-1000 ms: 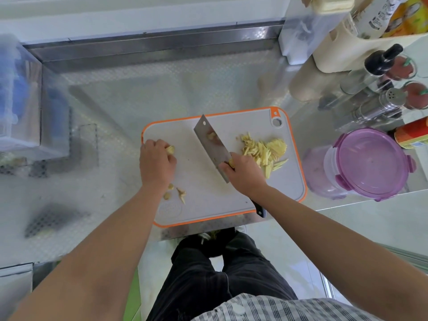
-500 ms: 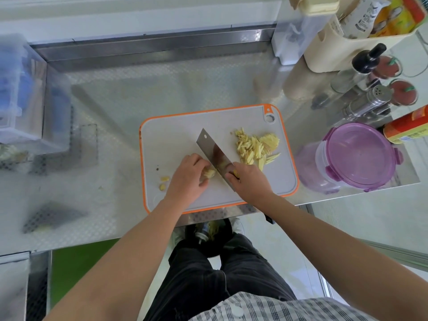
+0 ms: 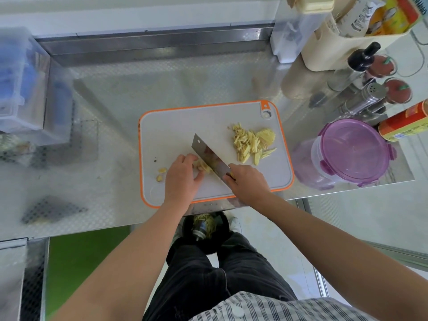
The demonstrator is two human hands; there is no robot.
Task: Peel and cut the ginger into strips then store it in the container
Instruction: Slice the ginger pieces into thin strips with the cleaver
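Cutting looks well advanced: a pile of ginger strips (image 3: 249, 144) lies at the right of the cutting board (image 3: 166, 126). At the board's centre the left hand (image 3: 181, 179) has its grip curled onto an uncut ginger piece (image 3: 203, 166). The right hand (image 3: 247, 181) has its grip clamped on the cleaver (image 3: 208, 154), blade against that piece. Storing is not begun. The container (image 3: 354, 150) stands lidded at the right on the table (image 3: 162, 77), beside a shaker (image 3: 368, 96) and a red tin (image 3: 405, 122). Small scraps (image 3: 161, 173) lie left of the hand.
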